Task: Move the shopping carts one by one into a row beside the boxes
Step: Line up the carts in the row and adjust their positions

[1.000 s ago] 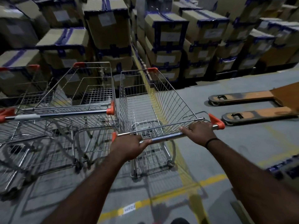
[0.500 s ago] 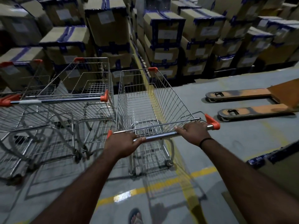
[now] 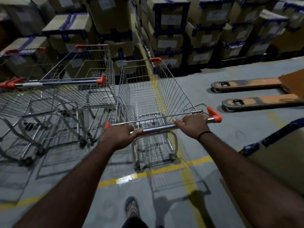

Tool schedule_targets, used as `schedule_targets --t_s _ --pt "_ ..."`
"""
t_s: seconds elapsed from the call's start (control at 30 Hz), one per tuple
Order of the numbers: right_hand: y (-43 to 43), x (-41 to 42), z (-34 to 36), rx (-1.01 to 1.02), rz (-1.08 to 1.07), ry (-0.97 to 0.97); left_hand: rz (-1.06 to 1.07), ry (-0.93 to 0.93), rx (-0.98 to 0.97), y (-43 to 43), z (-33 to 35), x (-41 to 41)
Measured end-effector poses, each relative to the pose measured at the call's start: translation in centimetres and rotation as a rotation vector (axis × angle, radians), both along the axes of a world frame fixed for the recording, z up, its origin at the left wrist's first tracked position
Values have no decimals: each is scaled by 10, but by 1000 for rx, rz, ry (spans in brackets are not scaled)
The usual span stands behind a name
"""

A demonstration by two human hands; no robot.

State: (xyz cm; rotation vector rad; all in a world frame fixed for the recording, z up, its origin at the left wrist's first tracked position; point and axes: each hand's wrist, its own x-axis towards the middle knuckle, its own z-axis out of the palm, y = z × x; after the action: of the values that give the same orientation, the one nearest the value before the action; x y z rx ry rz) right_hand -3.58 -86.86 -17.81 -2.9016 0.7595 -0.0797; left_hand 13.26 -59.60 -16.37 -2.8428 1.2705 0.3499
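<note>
An empty wire shopping cart with orange handle caps stands in front of me, its nose pointing at the stacked cardboard boxes. My left hand grips the left end of its chrome handle bar. My right hand grips the bar near the right orange cap. Just to the left stands a second cart, side by side with mine. A third cart sits further left, partly cut off by the frame edge.
Two orange pallet-jack forks lie on the floor to the right. A taped box corner juts in at right. Yellow floor lines cross under the cart. A sandalled foot shows at the bottom.
The cart in my hands has rolled forward toward the boxes, coming further alongside the second cart. My foot has stepped into view behind it.
</note>
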Motion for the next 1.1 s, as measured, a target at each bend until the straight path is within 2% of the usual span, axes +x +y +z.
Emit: schedule_targets --t_s 1.1 --pt "25 -34 5 -52 -54 51 -11 10 38 18 9 -32"
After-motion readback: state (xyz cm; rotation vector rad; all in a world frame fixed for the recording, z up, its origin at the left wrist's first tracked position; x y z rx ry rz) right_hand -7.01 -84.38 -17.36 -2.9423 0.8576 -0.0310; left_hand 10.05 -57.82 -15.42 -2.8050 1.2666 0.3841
